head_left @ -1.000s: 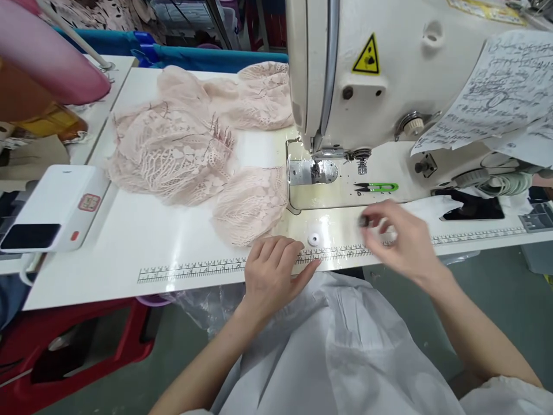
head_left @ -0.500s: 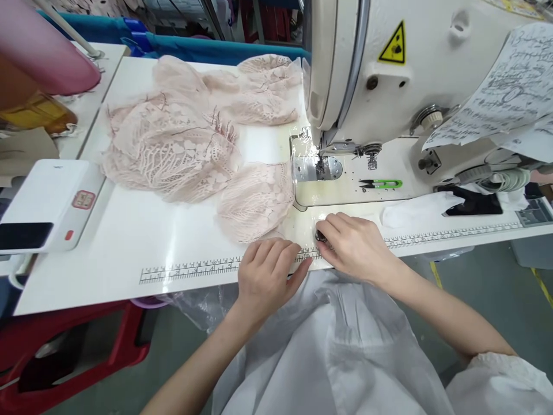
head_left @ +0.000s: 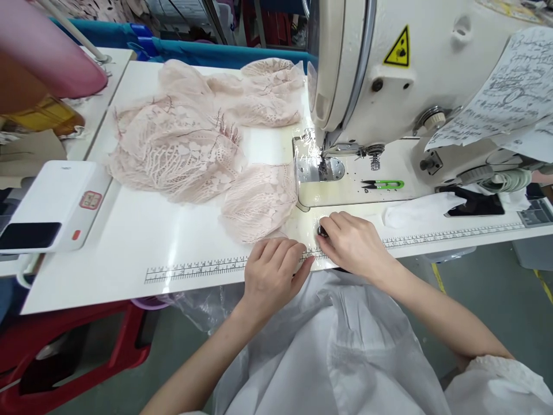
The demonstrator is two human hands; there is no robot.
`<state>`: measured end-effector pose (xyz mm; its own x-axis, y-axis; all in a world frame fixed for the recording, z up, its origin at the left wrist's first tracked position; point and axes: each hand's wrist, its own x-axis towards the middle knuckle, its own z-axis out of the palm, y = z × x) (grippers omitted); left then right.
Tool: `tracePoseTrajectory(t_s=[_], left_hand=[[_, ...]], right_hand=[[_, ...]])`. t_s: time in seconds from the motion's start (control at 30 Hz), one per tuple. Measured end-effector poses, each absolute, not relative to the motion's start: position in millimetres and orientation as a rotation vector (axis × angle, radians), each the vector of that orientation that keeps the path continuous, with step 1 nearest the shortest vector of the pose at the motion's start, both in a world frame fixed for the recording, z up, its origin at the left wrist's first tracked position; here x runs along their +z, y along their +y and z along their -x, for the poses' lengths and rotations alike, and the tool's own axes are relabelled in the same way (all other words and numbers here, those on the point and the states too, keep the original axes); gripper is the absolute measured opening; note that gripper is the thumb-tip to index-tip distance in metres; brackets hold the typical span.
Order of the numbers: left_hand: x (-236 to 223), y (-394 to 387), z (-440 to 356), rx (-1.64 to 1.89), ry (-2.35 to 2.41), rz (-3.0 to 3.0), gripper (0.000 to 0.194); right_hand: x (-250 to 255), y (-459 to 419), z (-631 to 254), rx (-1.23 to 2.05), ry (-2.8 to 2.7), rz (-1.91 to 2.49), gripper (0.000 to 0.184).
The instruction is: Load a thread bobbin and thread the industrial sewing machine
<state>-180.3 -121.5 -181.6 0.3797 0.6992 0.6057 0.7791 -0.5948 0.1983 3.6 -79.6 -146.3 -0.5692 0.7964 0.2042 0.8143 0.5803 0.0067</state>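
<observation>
Our right hand [head_left: 356, 245] has its grip pinched nearly closed on what looks like a bobbin case [head_left: 322, 231], outside the sewing machine [head_left: 415, 52]. Our left hand [head_left: 272, 271] half-curls at nine o'clock, contents unclear; lace fabric [head_left: 181, 153] lies at ten, apart from the presser foot [head_left: 323, 167].

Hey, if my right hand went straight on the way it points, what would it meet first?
Probably the near bunch of pink lace, left of your right hand and the small dark object it holds. Your left hand sits close to that line, and depth is hard to judge.
</observation>
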Motion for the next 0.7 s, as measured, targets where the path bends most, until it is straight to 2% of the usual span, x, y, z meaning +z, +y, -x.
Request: tracePoseTrajectory(t_s=[0.13,0.23,0.47,0.57,0.7], left_hand=[[-179,-119,179,-1.031,-1.351,2.508,0.013],[-174,-109,173,-0.981,-1.251,2.618,0.024],[-177,-101,177,-0.705,-0.87,2.931,0.053],[-185,-116,189,-0.747,-0.877,2.872,0.047],[-190,-137,193,-0.934,-0.844,2.757,0.04]], right_hand=[[-146,-80,-6,-0.158,-2.614,1.367,0.022],[-145,-84,-19,-0.152,-2.504,1.405,0.026],[-148,-123,-57,0.002,-2.273,1.421,0.011],[-155,-144,-57,0.138,-2.255,1.33,0.009],[-162,-166,-38,0.487,-2.22,1.187,0.031]])
